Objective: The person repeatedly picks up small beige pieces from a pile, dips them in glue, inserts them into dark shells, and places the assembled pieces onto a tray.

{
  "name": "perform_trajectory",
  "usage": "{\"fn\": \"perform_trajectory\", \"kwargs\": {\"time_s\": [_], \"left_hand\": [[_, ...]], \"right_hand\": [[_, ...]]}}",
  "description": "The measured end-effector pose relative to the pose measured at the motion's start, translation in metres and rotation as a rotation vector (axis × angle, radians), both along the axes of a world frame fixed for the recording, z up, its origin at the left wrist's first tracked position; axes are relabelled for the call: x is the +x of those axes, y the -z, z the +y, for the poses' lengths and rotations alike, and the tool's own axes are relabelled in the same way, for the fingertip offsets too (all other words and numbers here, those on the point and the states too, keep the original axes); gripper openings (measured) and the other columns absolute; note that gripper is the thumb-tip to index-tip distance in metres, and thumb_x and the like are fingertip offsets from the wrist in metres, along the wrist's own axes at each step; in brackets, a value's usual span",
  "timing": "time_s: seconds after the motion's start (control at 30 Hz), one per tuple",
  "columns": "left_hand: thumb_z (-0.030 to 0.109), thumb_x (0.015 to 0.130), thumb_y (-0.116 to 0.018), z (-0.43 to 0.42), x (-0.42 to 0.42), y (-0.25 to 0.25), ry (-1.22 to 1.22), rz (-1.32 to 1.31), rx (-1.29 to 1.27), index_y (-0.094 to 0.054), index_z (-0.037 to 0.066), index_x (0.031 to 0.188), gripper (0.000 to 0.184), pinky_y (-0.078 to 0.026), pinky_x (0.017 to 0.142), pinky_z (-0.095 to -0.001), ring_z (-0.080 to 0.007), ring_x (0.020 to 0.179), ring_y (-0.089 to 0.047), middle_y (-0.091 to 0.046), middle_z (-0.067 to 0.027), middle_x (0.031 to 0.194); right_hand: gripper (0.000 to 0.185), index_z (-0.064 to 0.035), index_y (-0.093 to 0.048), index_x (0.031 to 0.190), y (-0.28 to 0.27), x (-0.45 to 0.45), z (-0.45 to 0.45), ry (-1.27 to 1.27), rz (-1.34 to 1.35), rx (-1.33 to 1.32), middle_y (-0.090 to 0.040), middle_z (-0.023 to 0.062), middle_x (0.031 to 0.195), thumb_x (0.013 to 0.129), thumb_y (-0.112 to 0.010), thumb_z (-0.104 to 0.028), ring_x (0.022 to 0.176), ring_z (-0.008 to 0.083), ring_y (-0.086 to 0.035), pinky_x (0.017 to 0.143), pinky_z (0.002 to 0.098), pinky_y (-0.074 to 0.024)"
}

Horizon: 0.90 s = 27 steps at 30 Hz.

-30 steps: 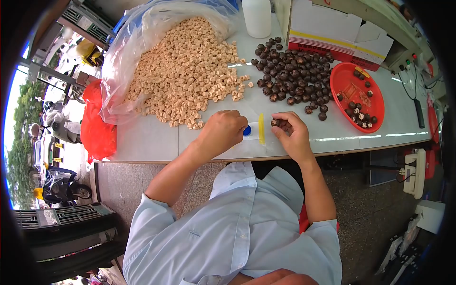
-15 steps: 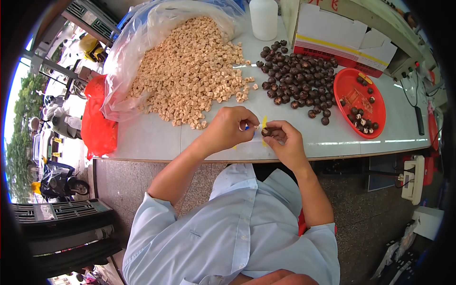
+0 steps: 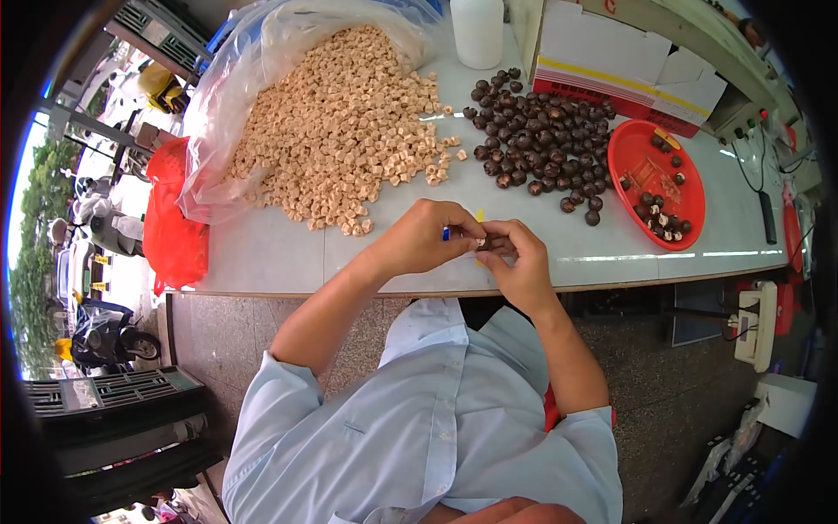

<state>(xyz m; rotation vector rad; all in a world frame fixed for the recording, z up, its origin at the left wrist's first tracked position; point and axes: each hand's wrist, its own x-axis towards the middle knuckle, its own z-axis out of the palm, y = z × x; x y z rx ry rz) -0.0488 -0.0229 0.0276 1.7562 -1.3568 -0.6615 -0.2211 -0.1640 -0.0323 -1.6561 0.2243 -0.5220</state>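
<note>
My right hand (image 3: pixel 524 259) pinches a dark brown ball (image 3: pixel 485 245) with a pale patch, close above the table edge. Against it are the closed fingertips of my left hand (image 3: pixel 428 237); a small pale piece shows there, and a blue object (image 3: pixel 446 233) is partly hidden by the fingers. Yellow tape (image 3: pixel 480 215) lies on the table behind the hands. A heap of beige cubes (image 3: pixel 340 131) spills from a clear plastic bag (image 3: pixel 205 144) on the left. Many dark brown balls (image 3: pixel 546 140) are piled behind my right hand.
A red plate (image 3: pixel 626 144) holding several balls is on the right. Behind stand a white bottle (image 3: pixel 477 35) and a white and red box (image 3: pixel 602 44). A red bag (image 3: pixel 175 227) hangs at the left edge, and a dark-handled tool (image 3: pixel 767 218) lies far right.
My right hand has moved left with the ball, and my left fingertips now meet it. The blue object at my left fingers is more covered than at first.
</note>
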Motion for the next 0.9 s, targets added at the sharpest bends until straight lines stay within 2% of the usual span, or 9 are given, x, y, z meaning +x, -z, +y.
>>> {"fn": "perform_trajectory", "kwargs": {"time_s": [0.17,0.33,0.47,0.53,0.57,0.67,0.73,0.83,0.9], "left_hand": [[0.011,0.09,-0.086,0.004,-0.005,-0.011,-0.138,0.028,-0.04,-0.081,0.002,0.113,0.025,-0.052,0.076,-0.029,-0.0131,0.085,-0.067,-0.077,-0.0058,0.096],[0.009,0.091,-0.084,0.042,0.024,-0.015,-0.454,0.007,-0.015,-0.079,0.002,0.116,0.026,-0.051,0.078,-0.0281,-0.0118,0.087,-0.066,-0.076,-0.005,0.096],[0.012,0.092,-0.083,0.086,0.051,-0.022,-0.577,-0.132,0.143,-0.079,0.004,0.114,0.024,-0.054,0.079,-0.0334,-0.0154,0.089,-0.069,-0.077,-0.0077,0.099],[0.013,0.092,-0.082,0.099,0.05,-0.022,-0.524,-0.38,0.227,-0.078,0.005,0.109,0.019,-0.055,0.081,-0.0385,-0.0214,0.091,-0.072,-0.076,-0.0091,0.099],[0.013,0.091,-0.082,0.102,0.048,-0.021,-0.495,-0.502,0.267,-0.078,0.006,0.106,0.017,-0.056,0.082,-0.041,-0.0244,0.092,-0.073,-0.076,-0.0098,0.099],[0.013,0.089,-0.081,0.105,0.043,-0.005,-0.406,-0.711,0.337,-0.076,0.007,0.099,0.013,-0.057,0.084,-0.0471,-0.033,0.095,-0.073,-0.073,-0.0108,0.097],[0.011,0.088,-0.077,0.101,0.042,0.002,-0.423,-0.753,0.285,-0.075,0.007,0.097,0.01,-0.057,0.083,-0.0479,-0.0335,0.094,-0.074,-0.073,-0.0122,0.094],[0.01,0.087,-0.077,0.091,0.043,0.009,-0.396,-0.765,0.274,-0.074,0.009,0.1,0.013,-0.057,0.081,-0.0478,-0.0333,0.092,-0.073,-0.072,-0.0102,0.092],[0.01,0.086,-0.078,0.084,0.043,0.012,-0.381,-0.755,0.29,-0.074,0.009,0.102,0.016,-0.057,0.079,-0.0468,-0.0326,0.089,-0.073,-0.073,-0.0086,0.092]], "right_hand": [[0.036,0.0019,-0.069,0.125,-0.008,-0.001,0.0,0.09,-0.041,0.01,-0.069,0.0116,0.115,0.091,-0.076,0.01,0.1,0.0198,-0.075,0.084,0.0302,-0.061],[0.026,0.0021,-0.075,0.121,-0.009,-0.024,-0.042,0.276,-0.073,-0.093,-0.07,0.008,0.111,0.095,-0.075,0.005,0.098,0.0149,-0.069,0.085,0.0276,-0.0566],[0.022,0.0012,-0.076,0.118,-0.022,-0.061,-0.095,0.612,0.026,-0.503,-0.072,0.0104,0.104,0.097,-0.076,0.001,0.091,0.0215,-0.069,0.083,0.0331,-0.0561],[0.023,-0.0008,-0.077,0.12,-0.024,-0.077,-0.126,0.746,0.073,-0.634,-0.073,0.0121,0.103,0.097,-0.074,0.0,0.091,0.0244,-0.071,0.083,0.0351,-0.0559],[0.024,-0.0009,-0.076,0.121,-0.026,-0.088,-0.143,0.793,0.203,-0.716,-0.073,0.0134,0.103,0.098,-0.074,-0.003,0.091,0.0263,-0.073,0.082,0.0363,-0.057],[0.027,-0.0037,-0.077,0.121,-0.018,-0.097,-0.18,0.938,0.306,-0.832,-0.073,0.0136,0.109,0.096,-0.079,-0.015,0.102,0.0317,-0.07,0.088,0.0438,-0.0567],[0.031,-0.0056,-0.078,0.121,-0.026,-0.107,-0.193,0.927,0.502,-1.076,-0.072,0.0136,0.113,0.095,-0.081,-0.022,0.107,0.0346,-0.067,0.092,0.0478,-0.0555],[0.033,-0.0074,-0.078,0.12,-0.027,-0.104,-0.195,0.933,0.61,-1.171,-0.07,0.0128,0.117,0.094,-0.082,-0.026,0.111,0.0369,-0.063,0.095,0.0499,-0.0529],[0.03,-0.0063,-0.077,0.117,-0.028,-0.094,-0.185,0.921,0.452,-1.206,-0.068,0.0128,0.116,0.092,-0.083,-0.022,0.108,0.0368,-0.062,0.094,0.0488,-0.0523]]}}
